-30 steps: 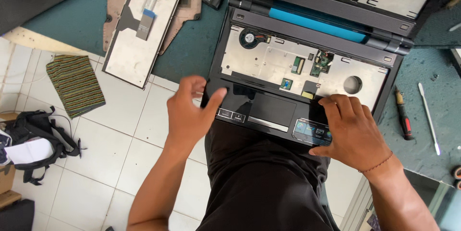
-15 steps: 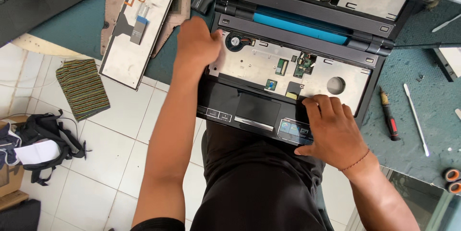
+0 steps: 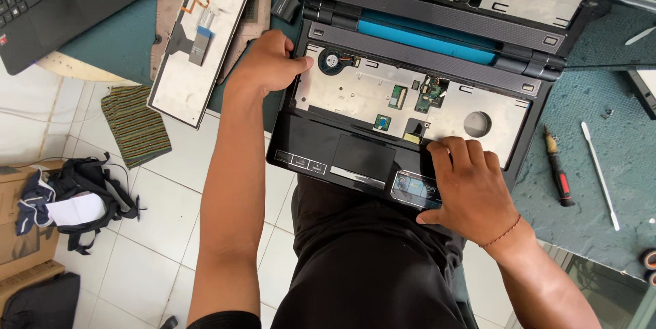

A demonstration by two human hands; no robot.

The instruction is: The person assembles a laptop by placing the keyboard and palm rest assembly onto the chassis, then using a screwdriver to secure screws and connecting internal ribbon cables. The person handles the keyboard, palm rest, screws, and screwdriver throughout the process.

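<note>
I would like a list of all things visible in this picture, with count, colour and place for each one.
opened laptop: one, black with a bare silver plate where the keyboard sat, on the teal table, front edge over the person's lap
removed keyboard: one, silver underside up, left of the opened laptop
second laptop: one, black, top left corner
screwdriver: one, black and red handle, on the table at right
white pry tool: one, right of the screwdriver
striped cloth: one, green and brown, on the tiled floor
backpack: one, black, on the floor at left
left hand: grips the opened laptop's back left corner
right hand: pressed on the palm rest at front right
</note>
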